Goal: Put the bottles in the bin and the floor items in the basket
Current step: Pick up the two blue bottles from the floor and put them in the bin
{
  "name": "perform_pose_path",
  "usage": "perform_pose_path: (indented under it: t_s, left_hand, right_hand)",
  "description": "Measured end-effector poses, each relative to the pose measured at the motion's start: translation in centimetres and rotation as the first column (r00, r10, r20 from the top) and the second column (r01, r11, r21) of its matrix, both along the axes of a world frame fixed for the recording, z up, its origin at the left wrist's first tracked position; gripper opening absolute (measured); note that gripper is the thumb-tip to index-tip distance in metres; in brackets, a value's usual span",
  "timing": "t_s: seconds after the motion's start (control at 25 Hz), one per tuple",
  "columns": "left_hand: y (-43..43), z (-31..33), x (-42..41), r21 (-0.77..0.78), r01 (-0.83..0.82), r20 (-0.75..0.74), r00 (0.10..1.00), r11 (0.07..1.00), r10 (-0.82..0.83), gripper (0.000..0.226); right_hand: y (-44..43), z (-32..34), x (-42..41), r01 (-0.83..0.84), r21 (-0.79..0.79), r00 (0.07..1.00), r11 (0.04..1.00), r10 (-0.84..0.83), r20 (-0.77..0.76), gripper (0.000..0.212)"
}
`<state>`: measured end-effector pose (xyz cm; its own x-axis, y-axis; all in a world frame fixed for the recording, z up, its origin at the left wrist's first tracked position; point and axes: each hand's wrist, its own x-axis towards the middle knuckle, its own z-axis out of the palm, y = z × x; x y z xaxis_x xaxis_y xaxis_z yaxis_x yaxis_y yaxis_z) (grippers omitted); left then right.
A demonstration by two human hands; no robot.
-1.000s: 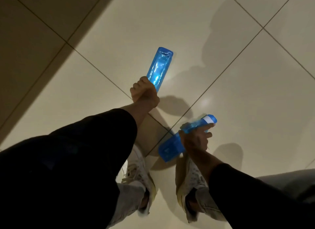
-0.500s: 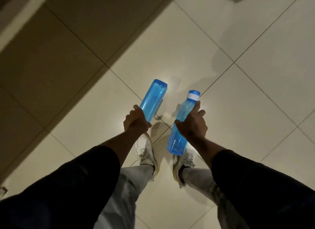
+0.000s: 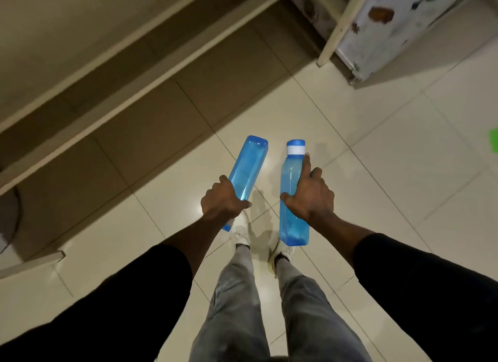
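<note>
Now left hand (image 3: pixel 223 202) fingers clamp the base-out bottle (image 3: pixel 249 167), right hand (image 3: pixel 310 197) fingers the capped bottle (image 3: pixel 292 178).

Open: pale glossy tiled floor (image 3: pixel 404 189), centre to lower right of the frame, ahead of left hand (image 3: pixel 223 200) and right hand (image 3: pixel 310 197).
Obstructions: long beige ledge (image 3: pixel 121 106), diagonal across upper left; white floral-patterned cabinet (image 3: pixel 390 33) with cream post (image 3: pixel 336 33), upper right; small green patch (image 3: pixel 494 141), right edge.

Glossy tiled floor (image 3: pixel 377 178); patterned cabinet (image 3: pixel 390 25) top right; ledge (image 3: pixel 107 111) left.
</note>
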<state>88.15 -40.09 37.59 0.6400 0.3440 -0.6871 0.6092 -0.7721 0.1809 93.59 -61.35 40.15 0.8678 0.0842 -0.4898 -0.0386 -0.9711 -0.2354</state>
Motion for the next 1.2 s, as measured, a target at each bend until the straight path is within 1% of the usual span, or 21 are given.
perform_pose_path:
  t_s: [0.12,0.28,0.4,0.52,0.68,0.88,1.08,1.2]
  left_hand:
    - [2.1,4.5,-3.0,0.021,-0.059,0.044,0.997,0.998,0.058,0.078]
    - [4.6,7.8,-8.7,0.074,-0.206,0.116,0.974,0.976,0.197,0.07]
    - [5.2,9.5,-14.1,0.119,-0.358,0.167,0.927,0.926,0.336,0.072]
    - [4.3,11.1,-19.6,0.157,-0.496,0.175,0.865,0.854,0.471,0.074]
    - [2.8,12.1,-25.9,0.153,-0.65,0.209,0.757,0.744,0.619,0.073]
    - [2.3,13.0,-34.5,0.154,-0.82,0.228,0.572,0.551,0.788,0.073]
    - [3.8,13.6,-44.2,0.158,-0.908,0.255,0.418,0.389,0.872,0.074]
    - [5.6,13.3,-51.4,0.147,-0.946,0.261,0.319,0.289,0.911,0.076]
  right_hand:
    - [2.5,4.3,-0.5,-0.129,-0.019,0.991,0.992,0.129,0.035,0.12]
    - [5.6,7.9,-1.5,-0.313,0.001,0.947,0.95,0.312,0.078,0.118]
    - [7.3,9.2,-3.0,-0.474,0.009,0.877,0.881,0.47,0.102,0.117]
    - [8.5,10.3,-4.6,-0.606,0.0,0.79,0.795,0.602,0.112,0.117]
    - [9.7,10.6,-7.7,-0.716,-0.003,0.695,0.698,0.713,0.095,0.116]
    - [13.5,10.6,-13.8,-0.851,-0.002,0.524,0.525,0.848,0.081,0.114]
    - [20.8,11.1,-22.3,-0.943,0.004,0.33,0.331,0.939,0.096,0.112]
    - [25.9,11.6,-29.0,-0.971,-0.006,0.235,0.237,0.966,0.103,0.111]
